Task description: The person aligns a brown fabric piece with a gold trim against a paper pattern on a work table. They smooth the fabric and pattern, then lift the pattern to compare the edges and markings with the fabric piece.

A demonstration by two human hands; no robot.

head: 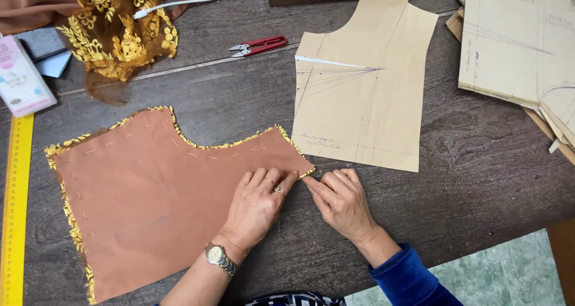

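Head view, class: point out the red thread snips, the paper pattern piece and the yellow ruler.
red thread snips [259, 44], head view, on the handles.
paper pattern piece [365, 102], head view, mid-sheet.
yellow ruler [17, 210], head view, mid-length.

Pink-and-white rectangular package [20, 78] at the table's left edge, tilted.

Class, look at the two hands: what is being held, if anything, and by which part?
The brown fabric piece: the left hand presses flat near its right corner, and the right hand pinches that corner's tip.
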